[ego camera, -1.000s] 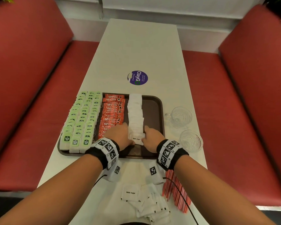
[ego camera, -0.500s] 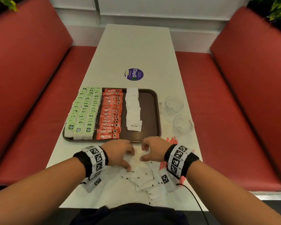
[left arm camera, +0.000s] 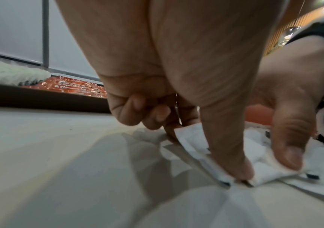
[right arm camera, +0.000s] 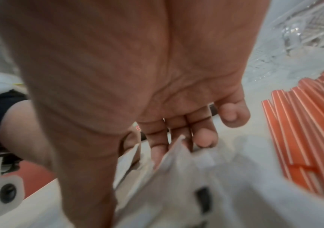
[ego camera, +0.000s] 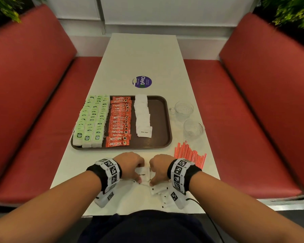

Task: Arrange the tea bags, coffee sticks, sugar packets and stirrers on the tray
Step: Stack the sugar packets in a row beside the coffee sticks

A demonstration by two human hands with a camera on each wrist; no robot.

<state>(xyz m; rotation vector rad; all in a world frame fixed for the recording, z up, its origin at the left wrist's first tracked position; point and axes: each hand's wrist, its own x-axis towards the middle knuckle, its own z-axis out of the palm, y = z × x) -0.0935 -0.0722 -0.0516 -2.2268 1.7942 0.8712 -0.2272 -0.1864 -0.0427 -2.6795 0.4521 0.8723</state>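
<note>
Head view: the brown tray (ego camera: 162, 137) holds three lengthwise rows: green-tagged tea bags (ego camera: 92, 120) on the left, orange Nescafé coffee sticks (ego camera: 119, 121) in the middle and white sugar packets (ego camera: 142, 116) to their right, the nearest one reading "White Sugar". The tray's right strip is bare. A loose pile of sugar packets (ego camera: 158, 190) lies on the white table (ego camera: 144, 55) near the person's edge, just short of the tray. The left hand (ego camera: 128, 165) and the right hand (ego camera: 160, 167) meet over that pile, both pinching one packet (ego camera: 143, 174) from opposite sides; in the left wrist view the left thumb (left arm camera: 229, 154) presses its corner while the other fingers curl behind. Orange stirrers (ego camera: 189, 153) lie on the table just beside the right wrist. Two glass cups (ego camera: 182, 109) stand right of the tray. A round purple sticker (ego camera: 141, 81) sits beyond the tray.
</note>
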